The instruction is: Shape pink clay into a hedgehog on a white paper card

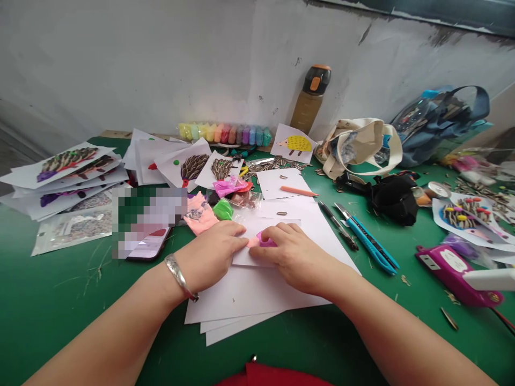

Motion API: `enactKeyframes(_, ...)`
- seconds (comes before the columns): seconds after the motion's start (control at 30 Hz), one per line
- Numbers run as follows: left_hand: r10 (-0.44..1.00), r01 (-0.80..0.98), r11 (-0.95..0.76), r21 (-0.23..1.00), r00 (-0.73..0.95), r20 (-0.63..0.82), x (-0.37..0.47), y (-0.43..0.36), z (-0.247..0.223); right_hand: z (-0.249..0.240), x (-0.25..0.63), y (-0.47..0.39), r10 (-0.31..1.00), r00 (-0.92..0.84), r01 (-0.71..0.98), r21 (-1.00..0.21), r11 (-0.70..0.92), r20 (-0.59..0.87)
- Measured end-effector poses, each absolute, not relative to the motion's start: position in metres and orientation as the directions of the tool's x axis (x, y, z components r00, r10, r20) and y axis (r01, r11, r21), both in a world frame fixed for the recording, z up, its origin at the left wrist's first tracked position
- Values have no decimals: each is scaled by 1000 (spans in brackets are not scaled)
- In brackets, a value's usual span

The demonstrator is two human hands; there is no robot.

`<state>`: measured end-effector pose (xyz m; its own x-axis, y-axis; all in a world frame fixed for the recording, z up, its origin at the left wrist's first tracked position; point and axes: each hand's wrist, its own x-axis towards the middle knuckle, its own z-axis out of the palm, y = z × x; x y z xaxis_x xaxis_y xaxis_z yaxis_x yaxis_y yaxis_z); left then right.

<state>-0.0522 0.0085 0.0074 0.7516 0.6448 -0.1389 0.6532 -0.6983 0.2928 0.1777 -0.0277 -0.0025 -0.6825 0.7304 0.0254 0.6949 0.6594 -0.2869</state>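
Apparently soft and clay-like, a peach dab [252, 243] and a magenta piece [266, 241] are lying on the small white sheet [248, 259] — the left hand [207, 251] is touching the dab, and the right hand [296, 256] is curling over the magenta piece. Whether either is really pinching, I cannot tell. Both bits are looking light, easily squashed, perhaps tacky — their edges are suiting a gentle fingertip hold.

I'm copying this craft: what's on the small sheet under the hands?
A peach piece by the left hand, a magenta piece at the right hand; whatever the hands cover can't be seen.
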Motion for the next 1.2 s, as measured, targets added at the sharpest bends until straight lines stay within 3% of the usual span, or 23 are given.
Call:
enactKeyframes(0.1, 630, 647, -698, 307, 759, -167, -52, 8, 11, -1, 185, -26, 765, -640, 711, -320, 626, 72)
enactKeyframes(0.5, 606, 632, -741, 227, 775, -179, -54, 1, 9, -1, 184, -25, 761, -648, 742, -267, 615, -46)
enactKeyframes(0.9, 611, 624, -716, 313, 777, -149, -58, 4, 5, 2, 176, -31, 724, -689, 710, -240, 662, -41)
enactKeyframes(1.2, 612, 632, -718, 293, 773, -167, -52, 3, 7, 2, 174, -31, 722, -690, 715, -191, 672, -42)
